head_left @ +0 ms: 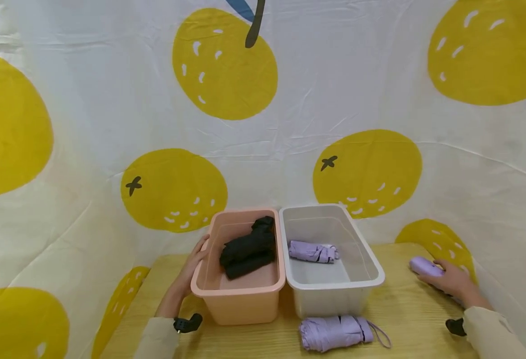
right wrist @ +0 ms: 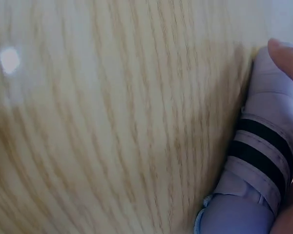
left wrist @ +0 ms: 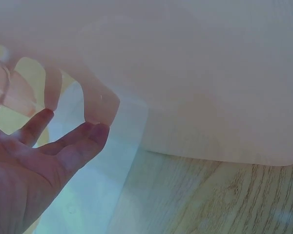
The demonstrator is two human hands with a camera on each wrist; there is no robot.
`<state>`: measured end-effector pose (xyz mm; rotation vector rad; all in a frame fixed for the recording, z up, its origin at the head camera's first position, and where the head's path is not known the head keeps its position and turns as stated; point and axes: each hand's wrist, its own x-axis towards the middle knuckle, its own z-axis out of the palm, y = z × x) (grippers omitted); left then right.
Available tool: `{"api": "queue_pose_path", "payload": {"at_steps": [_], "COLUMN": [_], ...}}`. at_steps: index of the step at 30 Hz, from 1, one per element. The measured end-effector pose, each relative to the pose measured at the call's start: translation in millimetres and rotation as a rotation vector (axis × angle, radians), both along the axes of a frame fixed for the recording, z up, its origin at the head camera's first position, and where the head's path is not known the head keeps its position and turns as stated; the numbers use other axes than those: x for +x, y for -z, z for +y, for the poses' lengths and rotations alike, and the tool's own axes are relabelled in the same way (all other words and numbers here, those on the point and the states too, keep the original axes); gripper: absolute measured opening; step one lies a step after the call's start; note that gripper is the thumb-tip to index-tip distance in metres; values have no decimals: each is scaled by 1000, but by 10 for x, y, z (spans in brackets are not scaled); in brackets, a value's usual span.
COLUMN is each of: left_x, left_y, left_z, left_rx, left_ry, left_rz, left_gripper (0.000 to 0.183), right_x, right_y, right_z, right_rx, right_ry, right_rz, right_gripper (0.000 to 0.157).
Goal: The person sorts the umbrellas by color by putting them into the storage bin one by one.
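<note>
Umbrella (head_left: pixel 424 267) at lower right is held in the right hand (head_left: pixel 453 280); left hand (head_left: pixel 190 269), grip wide, touches the pink bin (head_left: pixel 241 305), lower centre.

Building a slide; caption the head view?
Left hand on a pink plastic bin, right hand gripping a lavender folded umbrella.

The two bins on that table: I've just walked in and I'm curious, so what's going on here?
A person's left hand rests against the pink bin, which holds black bundled fabric. The right hand grips a lilac folded umbrella at the right of the wooden table. Another lilac umbrella lies in the grey bin, and a third umbrella lies on the table in front of it.
</note>
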<state>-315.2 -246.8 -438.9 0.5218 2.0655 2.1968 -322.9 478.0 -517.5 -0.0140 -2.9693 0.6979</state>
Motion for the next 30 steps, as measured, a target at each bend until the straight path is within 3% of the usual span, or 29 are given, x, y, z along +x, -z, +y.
{"api": "queue_pose_path", "payload": {"at_steps": [3, 9, 15, 19, 24, 30], "left_x": [-25, -23, -7, 18, 24, -6], "left_y": [11, -10, -17, 10, 7, -36], "left_z": [29, 57, 24, 16, 20, 25], "left_rx": [-4, 10, 3, 21, 49, 58], "left_ry": [17, -16, -47, -29, -15, -22], "left_rz": [23, -31, -58, -67, -63, -56], "left_gripper": [50, 49, 50, 50, 50, 50], "right_x": [37, 49, 14, 49, 42, 3], "right_y": [21, 59, 140, 130, -7, -409], "right_z": [69, 149, 99, 27, -115, -326], "right_rx": [25, 69, 85, 68, -3, -124], "right_ry": [25, 10, -19, -36, -98, -175], "right_rz": [-2, 6, 75, 84, 20, 20], "right_gripper": [96, 97, 90, 83, 78, 73]}}
